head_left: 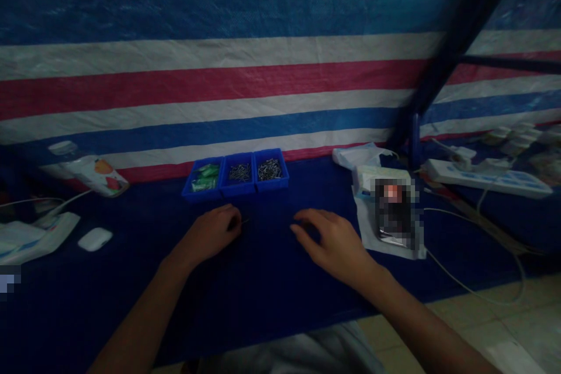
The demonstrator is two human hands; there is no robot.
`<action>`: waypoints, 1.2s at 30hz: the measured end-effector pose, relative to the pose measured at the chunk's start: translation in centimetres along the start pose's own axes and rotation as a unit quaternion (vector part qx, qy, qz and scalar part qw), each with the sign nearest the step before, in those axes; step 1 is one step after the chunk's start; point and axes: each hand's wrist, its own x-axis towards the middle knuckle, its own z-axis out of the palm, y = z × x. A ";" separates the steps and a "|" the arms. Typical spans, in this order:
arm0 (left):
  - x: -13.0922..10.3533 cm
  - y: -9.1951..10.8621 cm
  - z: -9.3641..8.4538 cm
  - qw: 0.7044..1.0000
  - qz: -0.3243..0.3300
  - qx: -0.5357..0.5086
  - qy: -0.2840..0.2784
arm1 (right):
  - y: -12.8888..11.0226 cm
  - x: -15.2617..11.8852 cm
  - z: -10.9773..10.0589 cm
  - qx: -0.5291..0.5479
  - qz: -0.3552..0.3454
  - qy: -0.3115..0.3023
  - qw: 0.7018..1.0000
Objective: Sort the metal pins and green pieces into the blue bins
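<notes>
My left hand (217,227) is over the blue table, its thumb and forefinger pinched together. A small thin metal piece (245,221) sticks out from those fingertips, too dim to name more exactly. To its right, my right hand (331,239) is held with thumb and fingers apart and nothing between them. Just beyond the hands stand three joined blue bins. The left bin (187,187) has green-and-clear small packets (205,178) in it. Small metal pieces like screws (239,173) lie in the middle bin, and more shiny metal pieces (269,169) fill the right one.
On the right, a phone-like device (397,216), partly blurred out, lies on white cloth beside a tissue pack (363,178). Farther right is a power strip (486,178) with cables. A bottle (94,172) and a white case (95,239) are at left. Striped sheeting (219,82) hangs behind.
</notes>
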 end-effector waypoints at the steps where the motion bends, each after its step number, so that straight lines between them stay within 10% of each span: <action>1: 0.0 0.0 0.0 1.000 0.001 -0.002 -0.003 | 1.1 -1.8 -0.7 -0.016 0.003 0.039 0.999; 5: 0.3 -0.1 0.2 1.000 -0.001 -0.025 -0.012 | 6.2 -7.9 -2.4 -0.175 0.067 0.211 0.959; 11: 0.7 -0.3 0.4 0.999 -0.003 -0.038 -0.006 | 11.5 -9.4 -4.2 -0.233 0.141 0.172 0.947; 36: 0.9 -0.7 0.6 0.999 -0.008 -0.042 -0.004 | 11.9 -9.8 -5.9 -0.228 0.076 0.178 0.954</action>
